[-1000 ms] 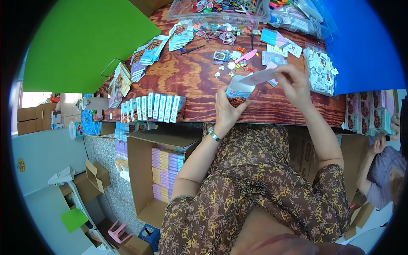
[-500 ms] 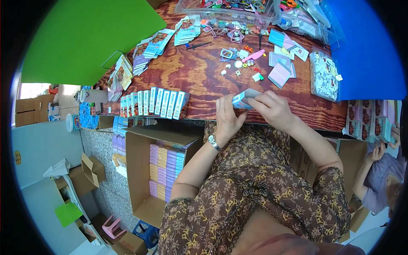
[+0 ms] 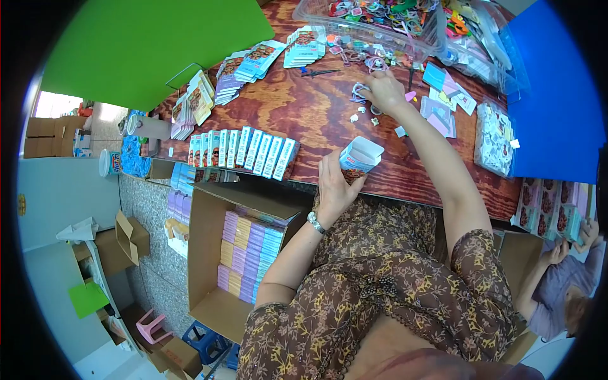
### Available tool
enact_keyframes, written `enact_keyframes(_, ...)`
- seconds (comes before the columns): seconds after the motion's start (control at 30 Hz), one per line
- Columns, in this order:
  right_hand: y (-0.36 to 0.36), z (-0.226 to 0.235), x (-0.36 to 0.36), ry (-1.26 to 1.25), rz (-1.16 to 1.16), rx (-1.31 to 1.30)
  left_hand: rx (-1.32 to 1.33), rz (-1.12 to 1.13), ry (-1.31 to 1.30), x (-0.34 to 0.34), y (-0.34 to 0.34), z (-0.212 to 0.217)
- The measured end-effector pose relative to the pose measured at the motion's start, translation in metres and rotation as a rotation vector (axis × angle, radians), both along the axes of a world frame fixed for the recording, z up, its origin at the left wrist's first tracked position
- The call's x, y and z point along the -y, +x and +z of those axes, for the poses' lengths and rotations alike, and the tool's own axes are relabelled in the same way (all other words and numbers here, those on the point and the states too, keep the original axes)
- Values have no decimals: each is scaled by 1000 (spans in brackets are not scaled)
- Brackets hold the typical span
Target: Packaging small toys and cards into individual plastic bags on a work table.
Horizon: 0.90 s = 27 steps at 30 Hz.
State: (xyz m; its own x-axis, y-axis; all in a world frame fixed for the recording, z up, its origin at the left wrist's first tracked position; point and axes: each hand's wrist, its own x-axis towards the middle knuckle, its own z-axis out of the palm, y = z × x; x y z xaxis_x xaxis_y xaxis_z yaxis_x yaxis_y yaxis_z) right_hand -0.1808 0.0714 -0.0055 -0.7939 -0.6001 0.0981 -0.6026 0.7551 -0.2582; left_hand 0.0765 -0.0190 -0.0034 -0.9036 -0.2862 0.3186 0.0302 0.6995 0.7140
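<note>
My left hand (image 3: 337,187) is wrapped round a small light-blue and white carton (image 3: 360,166) with a food picture on its side. The carton's top stands open at the table's near edge, flap raised. Farther out, my right hand (image 3: 386,94) reaches down among small trinkets, its fingers bent together; whatever is at the fingertips is hidden. A pale blue and purple hair tie (image 3: 360,92) lies beside those fingers, and a pink cord loop (image 3: 377,64) just beyond. Little white charms (image 3: 362,114) and a pink plastic piece (image 3: 410,96) lie close by.
A row of filled-out cartons (image 3: 244,151) stands at left, flat cartons (image 3: 256,62) fanned behind. Clear bins (image 3: 373,28) of trinkets stand at the back; a bag of white pieces (image 3: 495,139) lies right. Below left is a large box (image 3: 209,253) of packed cartons. Another person's hands (image 3: 573,244) show far right.
My right hand has left the carton and moved forward to the trinkets. My left hand keeps the carton, now with its opening showing. The whole view has shifted slightly.
</note>
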Motion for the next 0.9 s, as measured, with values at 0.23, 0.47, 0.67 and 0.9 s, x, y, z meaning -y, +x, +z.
enact_keyframes(0.23, -14, 3, -1, 48, 149, 73, 35, 36, 46, 7, -2, -7)
enact_keyframes(0.47, -15, 65, -25, -215, 283, 189, 43, 53, 134, 5, -9, -7)
enact_keyframes(0.67, 6, 120, -49, -116, 283, 49, 57, 53, 219, -2, -23, -13)
enact_keyframes(0.9, 45, 163, -56, -203, 501, 94, 89, 63, 301, -9, -39, -10)
